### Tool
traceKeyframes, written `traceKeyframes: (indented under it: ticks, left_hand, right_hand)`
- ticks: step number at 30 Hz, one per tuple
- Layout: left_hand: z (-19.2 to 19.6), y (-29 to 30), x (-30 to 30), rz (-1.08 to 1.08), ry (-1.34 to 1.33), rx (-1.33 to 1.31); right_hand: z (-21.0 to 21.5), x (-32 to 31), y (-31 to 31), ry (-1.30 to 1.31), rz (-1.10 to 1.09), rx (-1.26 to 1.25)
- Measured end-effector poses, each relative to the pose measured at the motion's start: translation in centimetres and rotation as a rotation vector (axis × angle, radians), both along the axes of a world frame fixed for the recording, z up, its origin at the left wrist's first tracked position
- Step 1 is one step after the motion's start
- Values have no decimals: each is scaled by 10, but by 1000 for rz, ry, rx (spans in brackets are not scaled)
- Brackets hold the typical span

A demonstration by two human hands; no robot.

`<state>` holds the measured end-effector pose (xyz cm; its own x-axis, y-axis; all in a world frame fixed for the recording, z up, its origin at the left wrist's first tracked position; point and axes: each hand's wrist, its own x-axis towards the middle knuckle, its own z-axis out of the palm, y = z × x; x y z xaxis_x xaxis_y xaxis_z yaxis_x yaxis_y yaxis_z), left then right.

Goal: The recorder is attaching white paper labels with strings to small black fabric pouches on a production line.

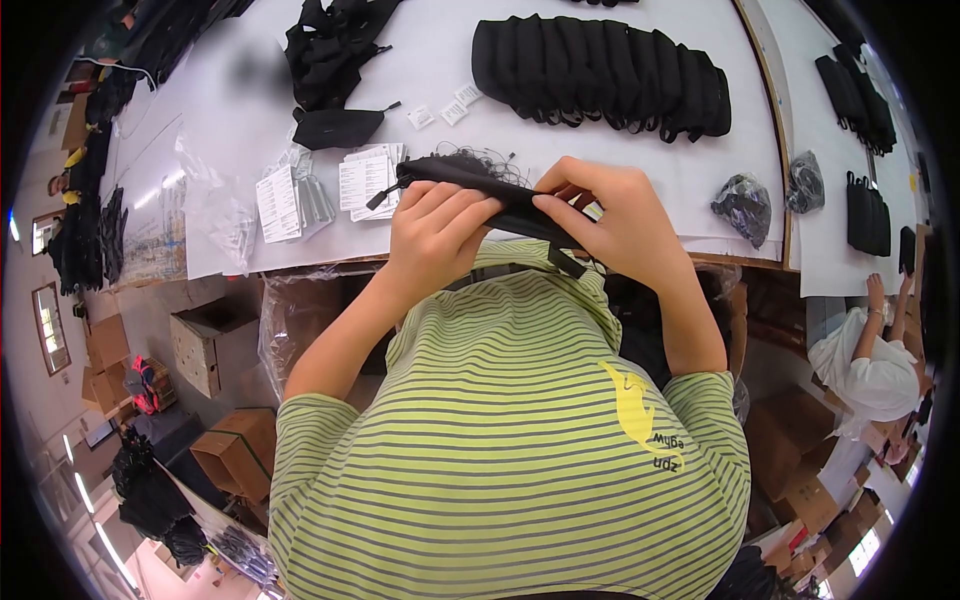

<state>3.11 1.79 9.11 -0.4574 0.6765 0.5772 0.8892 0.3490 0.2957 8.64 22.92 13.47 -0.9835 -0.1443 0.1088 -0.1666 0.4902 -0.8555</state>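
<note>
Between my two hands, just over the table's near edge, is a black zippered fabric pouch (470, 174) with a zip pull hanging from its left end. My left hand (437, 228) is closed on the pouch's left part, fingers curled over it. My right hand (612, 215) pinches its right part with thumb and fingers. A short black loop (566, 262) hangs below the right end. Behind the pouch lies a tangle of thin black strings (490, 160). Stacks of white printed tags (367, 182) lie left of it, with more tags (283, 204) farther left.
A long row of black pouches (600, 75) lies at the back right. One pouch (338, 128) and a heap of black pouches (330, 50) sit at the back left. A plastic bag of dark items (742, 208) rests near the right edge. Another person (865, 355) works at the right table.
</note>
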Motion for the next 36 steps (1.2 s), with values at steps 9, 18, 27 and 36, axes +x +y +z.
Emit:
traceKeyframes:
  ticks: [9,18,27,36]
  left_hand:
    - [1,-21,0,158,-788,43]
    - [-22,-47,8,174,-1020,-10]
    - [-18,-54,0,383,-958,-174]
    - [-29,-76,-12,393,-1100,-248]
  right_hand:
    - [-96,-7,38,-502,299,-792]
    - [-138,34,-30,-849,-220,-900]
    - [-124,18,5,-597,-205,-1060]
    - [-97,4,64,-478,-122,-534]
